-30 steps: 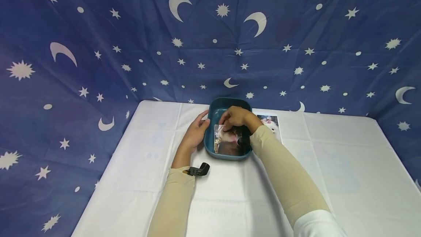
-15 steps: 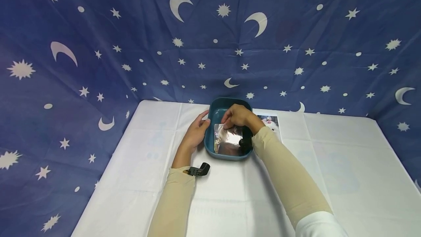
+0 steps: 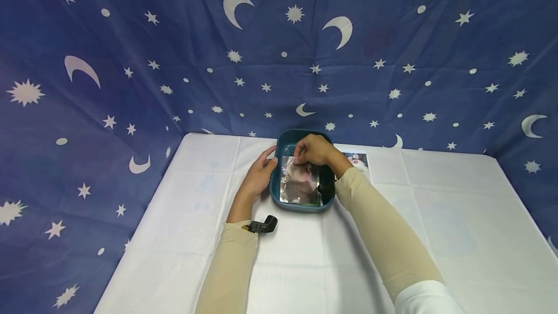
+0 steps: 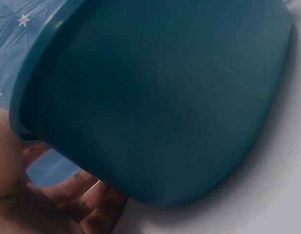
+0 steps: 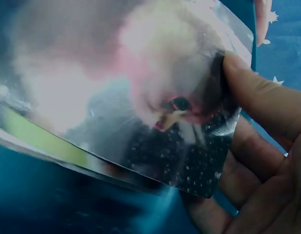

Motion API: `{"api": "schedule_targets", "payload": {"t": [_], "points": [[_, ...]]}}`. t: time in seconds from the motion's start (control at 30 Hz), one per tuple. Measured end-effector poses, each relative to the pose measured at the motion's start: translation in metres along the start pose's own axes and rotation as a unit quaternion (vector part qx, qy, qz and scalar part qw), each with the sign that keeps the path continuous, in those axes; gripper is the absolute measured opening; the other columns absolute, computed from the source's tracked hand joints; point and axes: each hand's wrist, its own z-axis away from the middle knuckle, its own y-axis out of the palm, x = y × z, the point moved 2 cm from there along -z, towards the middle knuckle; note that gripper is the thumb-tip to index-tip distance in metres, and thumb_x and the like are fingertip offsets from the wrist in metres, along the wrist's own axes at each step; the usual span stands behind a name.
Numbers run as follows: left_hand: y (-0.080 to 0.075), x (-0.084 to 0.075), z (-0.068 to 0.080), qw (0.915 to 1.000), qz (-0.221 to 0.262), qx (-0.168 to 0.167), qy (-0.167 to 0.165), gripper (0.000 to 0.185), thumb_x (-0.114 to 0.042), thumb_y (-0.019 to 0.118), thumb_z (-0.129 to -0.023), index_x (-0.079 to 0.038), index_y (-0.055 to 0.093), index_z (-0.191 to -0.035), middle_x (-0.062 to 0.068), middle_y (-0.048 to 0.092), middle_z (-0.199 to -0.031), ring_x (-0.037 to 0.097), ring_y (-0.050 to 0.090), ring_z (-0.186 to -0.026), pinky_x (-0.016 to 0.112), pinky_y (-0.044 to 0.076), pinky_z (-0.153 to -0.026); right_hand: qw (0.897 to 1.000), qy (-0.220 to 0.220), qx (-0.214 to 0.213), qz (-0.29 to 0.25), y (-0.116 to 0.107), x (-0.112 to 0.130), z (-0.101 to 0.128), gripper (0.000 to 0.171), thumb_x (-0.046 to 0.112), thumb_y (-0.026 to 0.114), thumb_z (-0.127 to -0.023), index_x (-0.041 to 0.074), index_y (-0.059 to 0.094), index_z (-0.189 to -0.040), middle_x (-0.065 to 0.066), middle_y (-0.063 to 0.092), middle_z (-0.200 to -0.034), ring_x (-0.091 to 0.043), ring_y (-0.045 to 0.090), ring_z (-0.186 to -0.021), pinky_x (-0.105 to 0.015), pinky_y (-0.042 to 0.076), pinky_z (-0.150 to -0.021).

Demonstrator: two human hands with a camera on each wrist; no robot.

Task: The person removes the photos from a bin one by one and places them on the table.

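A deep teal plastic bin stands on the white-covered table, near the back. My left hand rests against its left side, thumb tip at the rim and fingers stretched along the outer wall. Inside the bin, my right hand pinches the top edge of a glossy photo, which shows a fluffy animal. In the right wrist view, the thumb presses on the face of this photo, with fingers behind it. At least one more sheet lies beneath it. Glare washes out part of the picture.
Just right of the bin, partly behind the right forearm, another photo with a white fluffy animal lies on the table. A blue curtain with moons and stars hangs behind and to the left. A black wrist camera sticks out from the left wrist.
My right hand has risen slightly toward the back of the bin, and the photo has come up and a little left with it. The left hand has stayed at the bin's side.
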Motion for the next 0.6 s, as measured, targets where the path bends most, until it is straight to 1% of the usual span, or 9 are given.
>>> {"api": "schedule_targets", "payload": {"t": [0.13, 0.3, 0.37, 0.43, 0.5, 0.6], "points": [[0.000, 0.001, 0.000, 1.0000, 0.002, -0.001, 0.002, 0.043, -0.033, 0.051, -0.108, -0.039, 0.047, -0.151, 0.014, 0.063, -0.133, 0.030, 0.062, -0.119, 0.048, 0.046, -0.105, 1.000, -0.010, 0.004, 0.002, -0.002, 0.005, 0.004, 0.011, 0.024, 0.083, -0.086, 0.016, 0.076, -0.082, 0.005, 0.074, -0.075, -0.011, 0.065, -0.075, -0.029, 0.049, -0.073], [0.000, 0.000, 0.000, 1.0000, 0.001, 0.005, 0.004, 0.044, -0.033, 0.050, -0.108, -0.038, 0.046, -0.152, 0.014, 0.062, -0.136, 0.030, 0.061, -0.120, 0.048, 0.046, -0.105, 1.000, -0.005, 0.020, -0.015, -0.005, 0.008, 0.009, 0.009, 0.027, 0.081, -0.089, 0.019, 0.077, -0.089, 0.005, 0.075, -0.078, -0.012, 0.066, -0.076, -0.029, 0.048, -0.069], [0.000, 0.000, 0.000, 1.0000, 0.002, 0.007, 0.006, 0.045, -0.033, 0.050, -0.108, -0.038, 0.045, -0.153, 0.014, 0.062, -0.136, 0.031, 0.061, -0.120, 0.048, 0.046, -0.105, 0.999, -0.009, 0.032, -0.025, -0.005, 0.009, 0.011, 0.009, 0.028, 0.079, -0.091, 0.020, 0.078, -0.095, 0.004, 0.077, -0.082, -0.012, 0.068, -0.079, -0.029, 0.049, -0.071], [-0.001, 0.001, -0.001, 1.0000, 0.002, 0.007, 0.007, 0.045, -0.034, 0.051, -0.108, -0.038, 0.045, -0.152, 0.014, 0.062, -0.135, 0.030, 0.061, -0.120, 0.047, 0.046, -0.105, 0.998, -0.020, 0.046, -0.026, -0.006, 0.010, 0.014, 0.014, 0.028, 0.077, -0.093, 0.020, 0.079, -0.104, 0.003, 0.078, -0.087, -0.012, 0.070, -0.084, -0.031, 0.052, -0.074], [-0.001, 0.001, -0.001, 1.0000, 0.003, 0.006, 0.007, 0.044, -0.033, 0.051, -0.108, -0.039, 0.046, -0.152, 0.014, 0.062, -0.135, 0.030, 0.062, -0.119, 0.047, 0.046, -0.104, 0.997, -0.036, 0.057, -0.022, -0.007, 0.011, 0.017, 0.020, 0.024, 0.074, -0.095, 0.019, 0.078, -0.114, 0.002, 0.079, -0.092, -0.013, 0.071, -0.089, -0.033, 0.054, -0.079], [-0.001, 0.002, -0.001, 1.0000, 0.004, 0.008, 0.002, 0.044, -0.033, 0.050, -0.109, -0.041, 0.045, -0.151, 0.012, 0.062, -0.135, 0.031, 0.062, -0.119, 0.048, 0.047, -0.104, 0.996, -0.057, 0.071, -0.011, -0.009, 0.014, 0.025, 0.030, 0.016, 0.072, -0.096, 0.017, 0.074, -0.126, -0.001, 0.078, -0.096, -0.018, 0.070, -0.096, -0.035, 0.054, -0.083]]}}
